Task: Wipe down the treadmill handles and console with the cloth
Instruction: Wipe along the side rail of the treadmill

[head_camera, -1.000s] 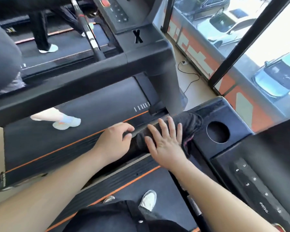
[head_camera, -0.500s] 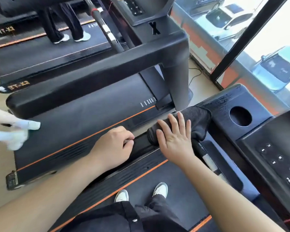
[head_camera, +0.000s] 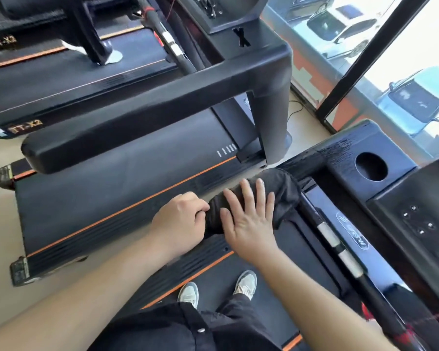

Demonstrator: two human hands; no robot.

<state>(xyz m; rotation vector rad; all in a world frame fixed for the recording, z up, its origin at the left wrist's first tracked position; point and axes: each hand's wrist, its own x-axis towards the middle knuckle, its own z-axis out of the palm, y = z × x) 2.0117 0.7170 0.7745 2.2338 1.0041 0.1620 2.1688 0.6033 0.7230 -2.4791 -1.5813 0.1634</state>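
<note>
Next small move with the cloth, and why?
Probably push the cloth forward onto the console corner. The right hand lies flat on it, the left hand grips the handle just behind, blocking a pull back, and the corner by the cup hole looks streaked.

The one camera rides on the person's head, tipped forward and steeply down toward their own feet. The black treadmill handle [head_camera: 307, 160] sits close, mid-frame; pale grey sneakers [head_camera: 246, 283] lie below, with sunlit window glass [head_camera: 403, 79] at the upper right.
</note>
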